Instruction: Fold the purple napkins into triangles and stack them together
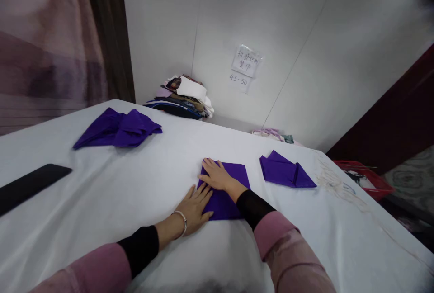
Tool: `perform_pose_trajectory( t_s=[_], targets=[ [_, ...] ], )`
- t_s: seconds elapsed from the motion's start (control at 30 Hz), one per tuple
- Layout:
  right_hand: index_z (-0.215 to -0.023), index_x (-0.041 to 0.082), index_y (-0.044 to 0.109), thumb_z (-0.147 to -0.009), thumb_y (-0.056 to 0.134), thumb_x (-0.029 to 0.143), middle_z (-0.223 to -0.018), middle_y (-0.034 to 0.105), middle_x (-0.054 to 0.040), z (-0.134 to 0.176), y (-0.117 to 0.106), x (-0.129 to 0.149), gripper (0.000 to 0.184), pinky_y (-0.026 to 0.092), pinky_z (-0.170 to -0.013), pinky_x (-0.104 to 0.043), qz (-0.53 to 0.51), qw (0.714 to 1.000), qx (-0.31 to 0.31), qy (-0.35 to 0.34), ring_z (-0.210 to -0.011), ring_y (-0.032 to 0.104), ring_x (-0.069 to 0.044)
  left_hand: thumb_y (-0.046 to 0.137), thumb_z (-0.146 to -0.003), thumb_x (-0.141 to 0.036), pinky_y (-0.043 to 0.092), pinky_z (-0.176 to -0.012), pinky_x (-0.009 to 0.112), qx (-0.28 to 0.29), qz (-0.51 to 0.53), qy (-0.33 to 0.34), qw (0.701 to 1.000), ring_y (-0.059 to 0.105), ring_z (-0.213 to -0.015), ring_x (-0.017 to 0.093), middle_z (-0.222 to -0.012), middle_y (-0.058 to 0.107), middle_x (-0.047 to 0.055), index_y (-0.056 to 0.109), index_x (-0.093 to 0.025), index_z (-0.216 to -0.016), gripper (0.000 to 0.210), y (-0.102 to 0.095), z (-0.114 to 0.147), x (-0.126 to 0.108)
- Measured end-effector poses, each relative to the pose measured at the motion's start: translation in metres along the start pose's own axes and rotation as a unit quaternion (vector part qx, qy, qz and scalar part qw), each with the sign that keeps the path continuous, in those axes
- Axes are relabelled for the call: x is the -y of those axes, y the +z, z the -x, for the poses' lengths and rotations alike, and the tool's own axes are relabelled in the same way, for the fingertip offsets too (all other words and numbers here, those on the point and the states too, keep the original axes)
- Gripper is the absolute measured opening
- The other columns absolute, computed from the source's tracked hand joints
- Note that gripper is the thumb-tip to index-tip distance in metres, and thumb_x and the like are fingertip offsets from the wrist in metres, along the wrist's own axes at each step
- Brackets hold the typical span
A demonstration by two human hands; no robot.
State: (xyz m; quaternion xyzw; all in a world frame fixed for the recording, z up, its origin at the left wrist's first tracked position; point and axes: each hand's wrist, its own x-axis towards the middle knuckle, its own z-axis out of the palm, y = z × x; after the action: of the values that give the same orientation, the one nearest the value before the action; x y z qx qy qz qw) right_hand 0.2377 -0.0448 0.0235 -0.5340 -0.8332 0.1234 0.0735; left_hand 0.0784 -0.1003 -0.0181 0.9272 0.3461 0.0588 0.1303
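A purple cloth napkin (225, 205), folded into a flat square, lies on the white-covered table (162, 184) in front of me. My left hand (195, 207) rests on its left edge, fingers spread and pointing away from me, with a silver bangle at the wrist. Across the upper left part of the same napkin lies my right hand (217, 175), its palm down and fingers stretched out. Both hands are open and press flat on the cloth. The right forearm hides part of the napkin's right side.
A loosely folded purple napkin (125, 128) lies at the back left, and a folded one (283, 171) to the right. A black flat object (30, 186) sits at the left edge. Stacked cloths (186, 96) stand by the wall. Beyond the right edge is a red basket (369, 180).
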Motion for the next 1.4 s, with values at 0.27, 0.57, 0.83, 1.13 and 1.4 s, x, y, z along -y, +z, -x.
perform_pose_trajectory(
  t_s=[0.27, 0.57, 0.83, 1.13, 1.4],
  targets=[
    [-0.143, 0.016, 0.025, -0.092, 0.027, 0.056, -0.151, 0.018, -0.0085, -0.017, 0.021, -0.012, 0.064, 0.005, -0.111, -0.047, -0.014, 0.999, 0.007, 0.030, -0.139, 0.010, -0.021, 0.037, -0.085, -0.051, 0.008, -0.111, 0.054, 0.001, -0.005, -0.004, 1.000, 0.018, -0.138, 0.028, -0.147, 0.030, 0.013, 0.033, -0.017, -0.139, 0.064, -0.001, 0.001, -0.003],
    [-0.144, 0.017, 0.022, -0.093, 0.020, 0.055, -0.151, 0.018, -0.0083, 0.051, 0.018, 0.019, 0.064, 0.004, -0.111, -0.048, -0.053, 0.996, -0.036, 0.069, -0.140, 0.007, -0.021, 0.035, -0.085, -0.050, 0.009, -0.111, 0.055, 0.008, -0.014, 0.004, 1.000, 0.015, -0.139, 0.029, -0.148, 0.028, 0.012, 0.028, -0.015, -0.141, 0.066, 0.003, -0.001, 0.001],
    [-0.143, 0.018, 0.025, -0.090, 0.028, 0.058, -0.150, 0.019, -0.0094, 0.134, 0.030, -0.012, 0.066, 0.007, -0.110, -0.050, 0.040, 0.977, -0.048, 0.202, -0.139, 0.011, -0.024, 0.032, -0.086, -0.051, 0.011, -0.110, 0.055, -0.016, -0.032, 0.005, 0.999, 0.019, -0.138, 0.029, -0.148, 0.028, 0.011, 0.035, -0.015, -0.138, 0.064, 0.009, -0.005, 0.004],
    [-0.144, 0.023, 0.023, -0.091, 0.024, 0.058, -0.151, 0.015, -0.0068, 0.155, 0.025, -0.036, 0.063, 0.008, -0.110, -0.048, 0.037, 0.964, -0.048, 0.258, -0.139, 0.010, -0.023, 0.029, -0.086, -0.052, 0.010, -0.110, 0.054, -0.014, -0.039, 0.001, 0.999, 0.016, -0.139, 0.027, -0.150, 0.024, 0.009, 0.031, -0.017, -0.140, 0.064, 0.010, -0.005, 0.006],
    [-0.144, 0.023, 0.021, -0.091, 0.026, 0.056, -0.152, 0.011, -0.0046, 0.158, 0.022, 0.000, 0.063, 0.004, -0.111, -0.047, 0.054, 0.984, -0.039, 0.163, -0.140, 0.004, -0.021, 0.033, -0.086, -0.050, 0.009, -0.110, 0.055, -0.010, -0.026, 0.004, 1.000, 0.015, -0.139, 0.027, -0.150, 0.024, 0.010, 0.031, -0.018, -0.140, 0.063, 0.002, -0.001, -0.001]
  ],
)
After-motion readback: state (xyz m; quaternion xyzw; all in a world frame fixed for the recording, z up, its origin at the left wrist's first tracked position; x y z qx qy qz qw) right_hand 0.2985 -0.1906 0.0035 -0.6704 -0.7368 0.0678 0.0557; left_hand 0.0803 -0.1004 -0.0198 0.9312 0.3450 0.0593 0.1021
